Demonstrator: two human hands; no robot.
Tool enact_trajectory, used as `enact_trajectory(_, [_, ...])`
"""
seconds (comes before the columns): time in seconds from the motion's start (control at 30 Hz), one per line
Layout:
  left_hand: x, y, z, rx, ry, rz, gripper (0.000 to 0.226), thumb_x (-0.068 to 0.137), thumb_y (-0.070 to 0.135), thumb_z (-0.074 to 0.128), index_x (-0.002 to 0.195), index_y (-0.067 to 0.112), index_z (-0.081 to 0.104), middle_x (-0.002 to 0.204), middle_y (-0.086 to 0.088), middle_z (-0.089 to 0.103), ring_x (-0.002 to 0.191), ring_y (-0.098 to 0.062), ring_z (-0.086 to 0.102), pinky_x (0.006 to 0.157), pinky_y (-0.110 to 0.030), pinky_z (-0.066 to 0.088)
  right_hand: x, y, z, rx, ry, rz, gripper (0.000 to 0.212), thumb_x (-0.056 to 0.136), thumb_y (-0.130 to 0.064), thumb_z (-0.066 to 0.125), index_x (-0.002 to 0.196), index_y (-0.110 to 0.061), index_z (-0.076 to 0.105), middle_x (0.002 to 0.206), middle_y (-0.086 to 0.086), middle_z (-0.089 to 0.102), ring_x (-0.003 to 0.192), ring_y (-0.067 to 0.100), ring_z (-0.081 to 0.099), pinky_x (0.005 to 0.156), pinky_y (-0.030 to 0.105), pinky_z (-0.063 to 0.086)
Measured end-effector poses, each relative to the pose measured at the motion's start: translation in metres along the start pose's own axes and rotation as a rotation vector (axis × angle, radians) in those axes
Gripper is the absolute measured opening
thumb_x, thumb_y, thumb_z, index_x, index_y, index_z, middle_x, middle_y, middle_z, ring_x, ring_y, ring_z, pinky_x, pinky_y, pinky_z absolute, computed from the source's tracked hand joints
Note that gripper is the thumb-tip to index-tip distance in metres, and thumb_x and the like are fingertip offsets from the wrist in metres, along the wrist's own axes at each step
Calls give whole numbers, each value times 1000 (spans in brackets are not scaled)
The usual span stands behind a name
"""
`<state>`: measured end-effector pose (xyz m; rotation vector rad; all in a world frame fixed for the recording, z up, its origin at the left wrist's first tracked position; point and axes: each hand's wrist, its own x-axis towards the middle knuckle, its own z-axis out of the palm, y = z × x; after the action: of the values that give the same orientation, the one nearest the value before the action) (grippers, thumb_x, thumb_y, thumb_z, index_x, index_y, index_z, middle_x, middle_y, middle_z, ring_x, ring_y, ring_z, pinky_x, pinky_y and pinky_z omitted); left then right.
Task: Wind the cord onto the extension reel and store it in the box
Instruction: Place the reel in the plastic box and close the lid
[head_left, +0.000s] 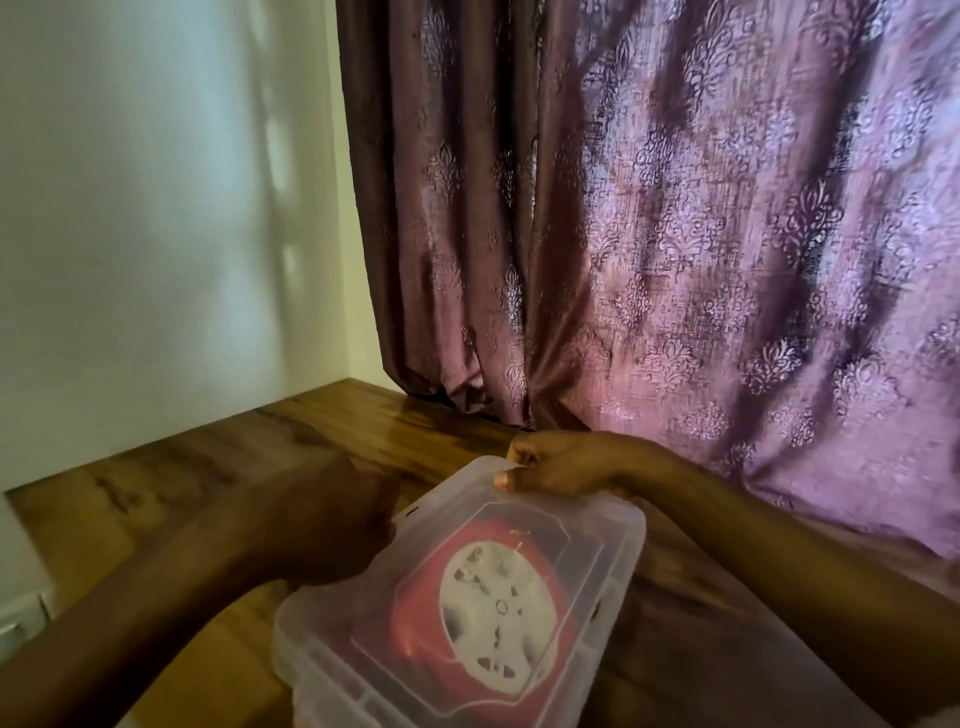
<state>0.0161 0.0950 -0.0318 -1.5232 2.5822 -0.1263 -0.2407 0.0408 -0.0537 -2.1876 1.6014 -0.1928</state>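
A clear plastic box with its lid on sits low in the head view, over the wooden floor. Inside it, seen through the lid, lies the red extension reel with its white socket face turned up. My right hand pinches the lid's far edge between thumb and fingers. My left hand is at the box's left side with curled fingers, its fingertips hidden behind the lid edge. No loose cord shows outside the box.
A purple patterned curtain hangs to the floor behind the box. A white wall meets the wooden floor at the left. A white skirting piece shows at the far left edge.
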Motion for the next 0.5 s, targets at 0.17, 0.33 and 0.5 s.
enact_trajectory(0.17, [11,10,4,-65,17,-18,28,104,33,35,120,17,52,89,6,49,80,-10,47,73,-20,34,9,11,11,162,122,38,32,91,-48,55,99,-18,61,90,-5,60,79,7,52,71,27,45])
enact_trajectory(0.33, [27,5,3,-113,-16,-49,31,104,33,36,122,13,50,120,-8,62,89,-16,50,78,-26,38,13,19,9,201,170,74,30,90,-49,56,99,-21,62,98,-1,65,87,12,57,79,31,49])
enact_trajectory(0.5, [43,8,12,-161,47,-70,30,105,31,33,128,13,43,100,-2,60,82,-13,52,77,-27,38,22,30,7,172,236,135,25,91,-47,56,90,-22,61,97,2,65,87,13,57,83,36,50])
